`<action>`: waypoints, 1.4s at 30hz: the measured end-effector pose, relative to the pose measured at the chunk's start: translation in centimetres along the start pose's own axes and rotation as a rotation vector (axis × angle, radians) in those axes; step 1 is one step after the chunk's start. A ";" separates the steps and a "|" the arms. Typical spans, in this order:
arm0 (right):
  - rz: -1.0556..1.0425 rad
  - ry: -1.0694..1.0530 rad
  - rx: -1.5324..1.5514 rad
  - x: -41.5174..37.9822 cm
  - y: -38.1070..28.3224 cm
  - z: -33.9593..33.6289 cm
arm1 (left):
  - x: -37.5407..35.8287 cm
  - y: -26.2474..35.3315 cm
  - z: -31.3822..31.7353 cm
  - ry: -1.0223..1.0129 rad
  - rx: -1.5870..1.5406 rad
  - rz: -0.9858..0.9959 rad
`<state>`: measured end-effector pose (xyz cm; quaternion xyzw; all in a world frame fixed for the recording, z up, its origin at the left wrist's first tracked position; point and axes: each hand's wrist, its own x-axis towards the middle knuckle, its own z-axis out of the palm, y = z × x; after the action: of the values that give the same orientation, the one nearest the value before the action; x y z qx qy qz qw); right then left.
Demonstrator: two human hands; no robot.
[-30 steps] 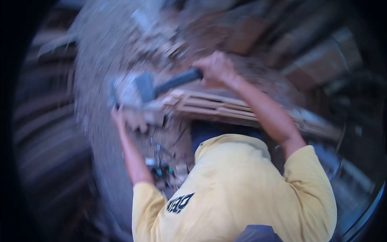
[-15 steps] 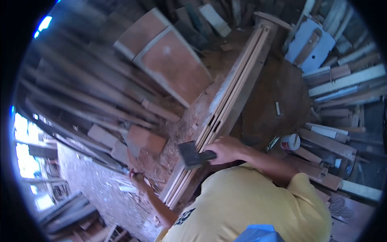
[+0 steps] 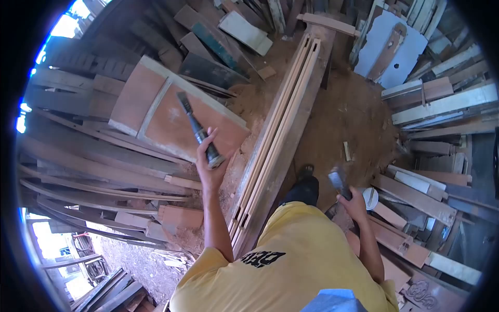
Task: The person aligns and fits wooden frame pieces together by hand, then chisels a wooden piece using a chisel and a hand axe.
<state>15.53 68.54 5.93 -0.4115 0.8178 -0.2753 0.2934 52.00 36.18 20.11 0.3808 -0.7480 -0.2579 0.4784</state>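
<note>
My left hand (image 3: 209, 174) is raised left of the bench, its fingers wrapped round the handle of a chisel (image 3: 196, 126) whose blade points up and away. My right hand (image 3: 355, 204), low on the right, grips a mallet (image 3: 337, 179); its head is smeared by motion. Between the hands, two long wooden rails (image 3: 280, 125) lie side by side along a narrow bench (image 3: 293, 136). Slots are cut near both ends of the rails. Neither tool touches the wood.
A framed panel (image 3: 182, 117) leans behind the chisel. Curved boards (image 3: 104, 161) are stacked at left, and offcuts (image 3: 442, 106) pile up at right. A white tub (image 3: 370, 198) stands near my right hand. A small wood scrap (image 3: 346, 151) lies on the floor.
My left hand has risen from low at the left, bringing the chisel into plain sight. My right hand has carried the mallet off the rails to the right. The view has shifted.
</note>
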 end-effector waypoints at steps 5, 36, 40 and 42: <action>0.481 -0.027 0.335 3.3 3.8 -2.8 | 9.8 -1.9 9.9 0.056 0.252 0.241; 1.281 0.152 0.904 19.7 8.6 -1.9 | 34.3 -19.7 55.8 -1.225 0.284 0.575; 1.332 0.216 1.016 20.4 6.9 1.1 | 34.1 -20.5 56.1 -1.186 0.249 0.543; 1.357 0.277 1.058 20.2 5.7 2.7 | 34.1 -20.6 56.2 -1.177 0.211 0.560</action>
<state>4.65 53.98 -4.94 0.3921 0.6795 -0.4322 0.4447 -1.18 -2.36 -0.63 0.0123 -0.9767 -0.2143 -0.0015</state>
